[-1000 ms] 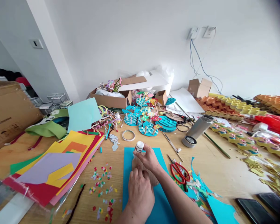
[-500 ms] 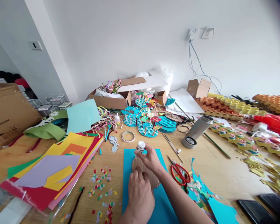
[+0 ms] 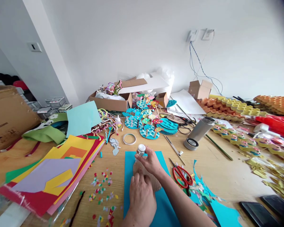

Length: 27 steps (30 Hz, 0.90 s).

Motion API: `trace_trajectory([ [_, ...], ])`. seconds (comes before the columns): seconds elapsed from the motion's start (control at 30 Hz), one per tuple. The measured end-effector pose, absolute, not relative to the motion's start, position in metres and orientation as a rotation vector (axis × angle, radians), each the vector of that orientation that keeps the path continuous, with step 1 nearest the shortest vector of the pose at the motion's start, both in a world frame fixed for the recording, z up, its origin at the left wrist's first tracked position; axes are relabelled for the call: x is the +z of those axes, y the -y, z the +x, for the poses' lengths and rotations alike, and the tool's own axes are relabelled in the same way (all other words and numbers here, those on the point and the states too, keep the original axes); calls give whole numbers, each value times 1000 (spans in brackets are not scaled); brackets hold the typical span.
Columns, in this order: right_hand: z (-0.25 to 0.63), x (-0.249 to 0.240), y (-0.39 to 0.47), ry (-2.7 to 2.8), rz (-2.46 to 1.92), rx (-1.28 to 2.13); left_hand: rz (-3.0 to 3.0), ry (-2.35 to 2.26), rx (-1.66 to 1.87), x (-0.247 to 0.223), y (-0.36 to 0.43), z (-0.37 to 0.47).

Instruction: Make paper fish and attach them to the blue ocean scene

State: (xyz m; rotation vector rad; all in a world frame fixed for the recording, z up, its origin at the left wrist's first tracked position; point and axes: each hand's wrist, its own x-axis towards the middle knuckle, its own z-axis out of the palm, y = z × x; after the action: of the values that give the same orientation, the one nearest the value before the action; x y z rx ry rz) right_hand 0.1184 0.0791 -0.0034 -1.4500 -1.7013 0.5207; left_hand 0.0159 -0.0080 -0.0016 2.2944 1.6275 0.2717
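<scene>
My right hand (image 3: 152,162) grips a small white bottle (image 3: 141,150), held upside down over the upper end of a brown corrugated cardboard piece (image 3: 157,183). The cardboard lies on a blue sheet (image 3: 165,201). My left hand (image 3: 142,198) rests on the cardboard's left part, palm down, its fingers laid flat and partly bent, holding nothing. The bottle's tip is small and hard to make out.
Red scissors (image 3: 182,176) and paper scraps lie right of the sheet, a metal flask (image 3: 202,130) behind them. Coloured paper sheets (image 3: 49,173) and confetti (image 3: 103,183) are on the left. Blue fish decorations (image 3: 149,130) and a tape roll (image 3: 129,138) stand behind.
The white bottle and my right hand have shifted slightly to the left along the top of the cardboard. The view has turned a little; my left hand stays on the cardboard.
</scene>
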Motion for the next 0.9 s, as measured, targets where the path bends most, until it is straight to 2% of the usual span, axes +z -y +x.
trace_trajectory([
  [0.9,126,-5,-87,1690,-1507,373,2320,-1637,276,-2,8,15],
])
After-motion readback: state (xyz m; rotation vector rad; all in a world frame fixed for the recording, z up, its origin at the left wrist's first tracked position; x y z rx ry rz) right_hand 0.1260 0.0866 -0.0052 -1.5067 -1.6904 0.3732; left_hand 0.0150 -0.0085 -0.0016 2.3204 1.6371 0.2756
